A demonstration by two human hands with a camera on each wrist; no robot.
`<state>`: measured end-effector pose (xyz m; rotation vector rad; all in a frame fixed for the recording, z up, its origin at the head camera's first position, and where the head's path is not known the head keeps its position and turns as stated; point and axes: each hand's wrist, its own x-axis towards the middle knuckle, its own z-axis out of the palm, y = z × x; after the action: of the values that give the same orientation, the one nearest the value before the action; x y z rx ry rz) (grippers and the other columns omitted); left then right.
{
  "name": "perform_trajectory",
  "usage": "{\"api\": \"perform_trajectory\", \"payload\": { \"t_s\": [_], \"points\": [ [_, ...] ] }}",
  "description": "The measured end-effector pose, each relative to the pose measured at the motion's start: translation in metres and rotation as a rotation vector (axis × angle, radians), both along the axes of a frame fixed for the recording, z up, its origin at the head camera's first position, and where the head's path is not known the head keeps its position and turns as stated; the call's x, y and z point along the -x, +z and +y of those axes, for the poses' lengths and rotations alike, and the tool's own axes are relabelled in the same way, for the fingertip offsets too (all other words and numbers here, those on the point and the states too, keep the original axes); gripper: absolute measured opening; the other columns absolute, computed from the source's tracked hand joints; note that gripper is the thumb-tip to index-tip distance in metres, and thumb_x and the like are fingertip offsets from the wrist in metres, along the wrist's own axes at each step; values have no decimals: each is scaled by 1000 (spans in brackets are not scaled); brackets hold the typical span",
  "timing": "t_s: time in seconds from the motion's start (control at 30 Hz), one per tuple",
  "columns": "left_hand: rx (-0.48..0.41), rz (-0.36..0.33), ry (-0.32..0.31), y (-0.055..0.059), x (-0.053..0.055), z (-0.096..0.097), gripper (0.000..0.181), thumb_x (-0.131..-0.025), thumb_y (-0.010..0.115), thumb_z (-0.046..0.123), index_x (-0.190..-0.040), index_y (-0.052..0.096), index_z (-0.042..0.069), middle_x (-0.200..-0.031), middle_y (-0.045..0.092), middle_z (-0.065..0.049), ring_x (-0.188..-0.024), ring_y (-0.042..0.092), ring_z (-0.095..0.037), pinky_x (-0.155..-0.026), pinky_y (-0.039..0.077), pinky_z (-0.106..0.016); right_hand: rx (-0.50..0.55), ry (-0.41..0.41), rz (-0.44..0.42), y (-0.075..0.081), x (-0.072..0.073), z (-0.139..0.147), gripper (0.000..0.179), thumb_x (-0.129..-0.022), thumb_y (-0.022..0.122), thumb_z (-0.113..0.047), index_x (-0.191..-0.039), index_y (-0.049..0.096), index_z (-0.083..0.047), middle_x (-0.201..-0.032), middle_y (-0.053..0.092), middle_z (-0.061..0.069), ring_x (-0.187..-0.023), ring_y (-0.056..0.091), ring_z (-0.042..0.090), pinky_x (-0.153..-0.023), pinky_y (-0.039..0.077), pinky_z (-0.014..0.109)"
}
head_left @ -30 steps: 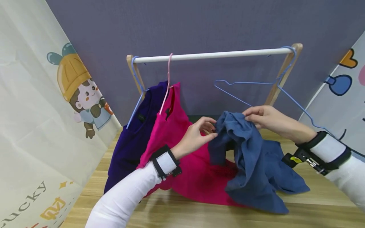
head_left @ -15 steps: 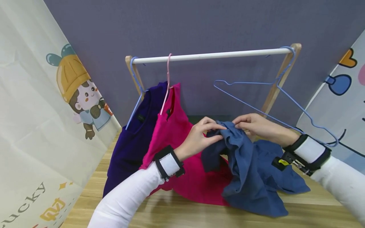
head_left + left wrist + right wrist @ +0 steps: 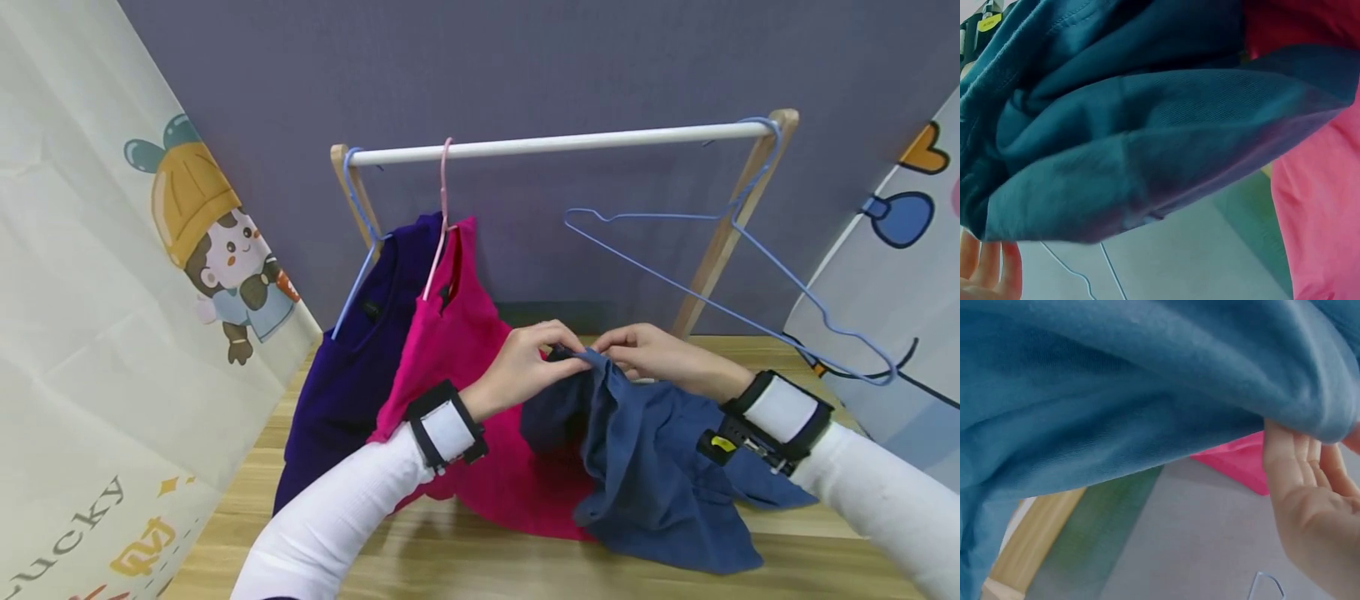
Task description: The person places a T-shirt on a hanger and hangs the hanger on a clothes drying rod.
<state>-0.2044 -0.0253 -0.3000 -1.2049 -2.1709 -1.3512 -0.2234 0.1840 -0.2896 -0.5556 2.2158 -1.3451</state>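
The blue garment (image 3: pixel 645 467) lies bunched on the wooden table, its top part lifted up. The left hand (image 3: pixel 521 367) pinches the raised edge of this garment between thumb and fingers. Close beside it, the right hand (image 3: pixel 660 358) pinches the same edge, the two sets of fingertips almost meeting. In the left wrist view the blue cloth (image 3: pixel 1147 131) hangs in a wide opening. Folds of the cloth (image 3: pixel 1147 394) fill the top of the right wrist view. An unloaded blue wire hanger (image 3: pixel 731 217) hangs above and behind the right hand.
The white rail (image 3: pixel 570 145) of a small wooden rack spans the back. At its left hang a dark purple top (image 3: pixel 337 400) and a magenta top (image 3: pixel 465 350) on a pink hanger (image 3: pixel 443 196). The magenta hem spreads over the wooden table (image 3: pixel 450 567) under the blue garment.
The right hand has moved left and down toward the left hand, which has shifted slightly right. The raised part of the blue garment has lowered. The blue hanger's right end sits lower.
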Motion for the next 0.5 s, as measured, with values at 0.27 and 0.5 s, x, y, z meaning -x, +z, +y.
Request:
{"api": "perform_trajectory", "payload": {
  "t_s": [0.27, 0.5],
  "points": [
    [57, -135, 30, 1, -1, 1, 7, -80, 65, 9, -83, 64, 3, -76, 64, -5, -65, 55, -5, -64, 46, -17, 3, 18, 56, -12, -9, -3, 41, -93, 45, -28, -115, 50, 6, -111, 53, 17, -96, 54, 23, -81, 46, 40],
    [64, -220, 109, 1, -1, 0, 7, -80, 64, 8, -82, 60, 3, -72, 62, -6, -61, 56, -5, -61, 45, -16, -20, -118, 347, -16, -27, -6, 27, -92, 44, -9, -111, 52, 9, -104, 56, 22, -89, 57, 26, -71, 50, 30]
  ]
}}
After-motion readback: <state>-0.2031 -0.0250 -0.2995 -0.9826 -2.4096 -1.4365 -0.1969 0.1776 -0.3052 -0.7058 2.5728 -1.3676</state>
